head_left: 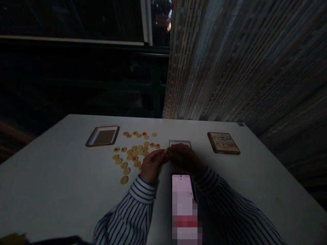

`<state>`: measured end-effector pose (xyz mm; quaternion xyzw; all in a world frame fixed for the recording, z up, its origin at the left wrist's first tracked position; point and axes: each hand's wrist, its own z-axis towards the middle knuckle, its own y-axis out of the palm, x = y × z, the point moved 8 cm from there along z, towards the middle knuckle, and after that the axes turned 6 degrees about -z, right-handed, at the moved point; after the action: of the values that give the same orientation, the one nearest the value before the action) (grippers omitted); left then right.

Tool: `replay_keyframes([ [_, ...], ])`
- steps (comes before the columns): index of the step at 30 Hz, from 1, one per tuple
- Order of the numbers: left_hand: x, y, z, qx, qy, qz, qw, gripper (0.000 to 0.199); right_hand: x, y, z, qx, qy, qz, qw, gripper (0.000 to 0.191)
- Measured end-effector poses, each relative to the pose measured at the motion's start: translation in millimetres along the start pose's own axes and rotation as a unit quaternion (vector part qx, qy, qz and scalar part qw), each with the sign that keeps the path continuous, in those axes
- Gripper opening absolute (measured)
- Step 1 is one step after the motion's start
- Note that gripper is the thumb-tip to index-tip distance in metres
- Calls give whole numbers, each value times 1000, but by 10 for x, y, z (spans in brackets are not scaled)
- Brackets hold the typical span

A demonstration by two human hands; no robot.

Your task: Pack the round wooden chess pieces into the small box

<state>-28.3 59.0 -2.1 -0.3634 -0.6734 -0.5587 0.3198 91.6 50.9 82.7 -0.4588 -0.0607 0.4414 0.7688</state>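
Observation:
My left hand (152, 165) and my right hand (187, 158) meet near the middle of the white table (68, 177). Between their fingertips is a round xiangqi piece (167, 152) with a dark character on it. Under my right hand lies a pale, shallow box (179, 142), mostly covered by that hand. Many more wooden pieces (134, 152) are spread left of my left hand, some with red or black characters facing up, others plain side up. A few of them are hidden behind my left wrist.
At the back left lies an open, shallow box part (105, 135) with a brown rim. A printed box lid (223, 143) lies at the right. Close to my right forearm is a lit phone (182, 197). A string curtain (217, 61) hangs behind the table's right side.

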Motion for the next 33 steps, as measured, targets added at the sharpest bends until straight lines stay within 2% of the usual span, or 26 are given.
replay_keyframes([
  [6, 53, 93, -50, -19, -5, 63, 998, 29, -7, -39, -15, -38, -19, -49, 998, 22],
  [12, 50, 176, -55, -39, -15, 76, 996, 28, -3, -67, -1, -83, -28, -86, 992, 21],
  [18, 24, 289, -16, -57, -4, 85, 995, 31, -5, -191, -7, -80, -35, -92, 992, 18],
  [22, 50, 367, 26, -68, 31, 155, 985, 31, 45, -262, -49, -78, -37, -110, 990, 19],
  [24, 103, 354, 52, -48, 75, 225, 970, 28, 105, -291, -76, -80, -19, -129, 988, 20],
  [28, 185, 298, 80, -10, 179, 358, 916, 24, 203, -350, -125, -82, 15, -140, 987, 20],
  [33, 110, 293, 90, -25, 231, 461, 857, 23, 297, -382, -176, -93, 44, -115, 988, 18],
])
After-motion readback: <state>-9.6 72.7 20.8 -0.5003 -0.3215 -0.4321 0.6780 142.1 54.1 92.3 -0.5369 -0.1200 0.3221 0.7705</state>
